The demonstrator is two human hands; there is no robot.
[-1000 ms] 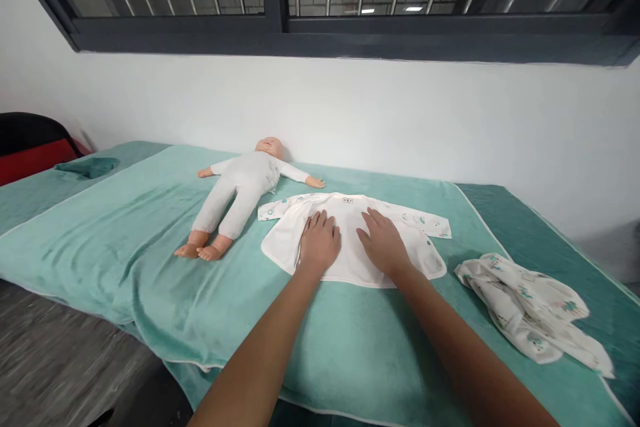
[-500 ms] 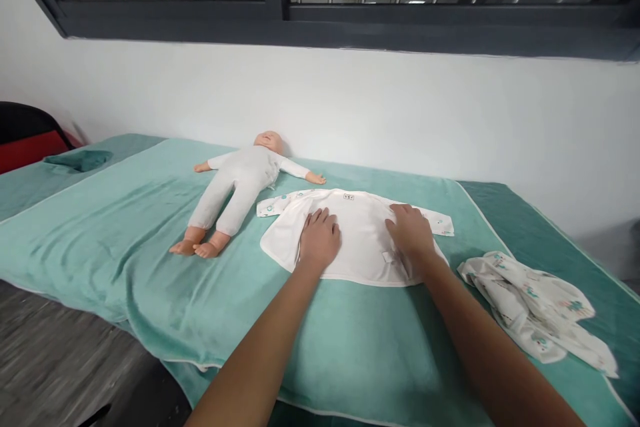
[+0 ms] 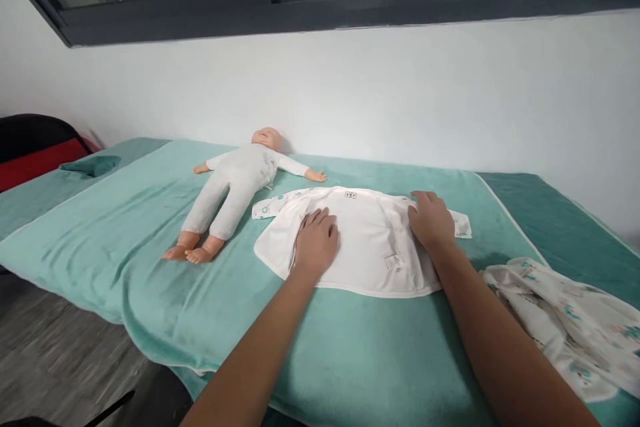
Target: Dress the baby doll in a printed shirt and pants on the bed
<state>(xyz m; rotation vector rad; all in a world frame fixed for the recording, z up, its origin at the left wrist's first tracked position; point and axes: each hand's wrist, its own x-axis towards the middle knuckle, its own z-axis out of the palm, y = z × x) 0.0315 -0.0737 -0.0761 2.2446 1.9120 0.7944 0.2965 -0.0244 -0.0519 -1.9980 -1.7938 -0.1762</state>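
A white baby shirt (image 3: 360, 240) lies spread on the green cover, its patterned sleeves reaching out to both sides. My left hand (image 3: 317, 243) rests flat on its left half, fingers stretched out. On the shirt's right side, near the shoulder and sleeve, lies my right hand (image 3: 433, 219); its fingers are extended and partly cover the sleeve. Neither hand grips anything that I can see. To the left, a baby doll (image 3: 245, 173) in a white suit lies on its back, one arm pointing toward the shirt.
A crumpled patterned white garment (image 3: 565, 320) lies at the right, beside my right forearm. The green cover (image 3: 150, 233) drapes over the front edge. Behind are a white wall (image 3: 375, 93) and a barred window. A black and red object (image 3: 40, 153) stands at far left.
My right hand has moved right and slightly up across the shirt, toward the sleeve. My left hand stays nearly in place. The view has tilted and shifted slightly.
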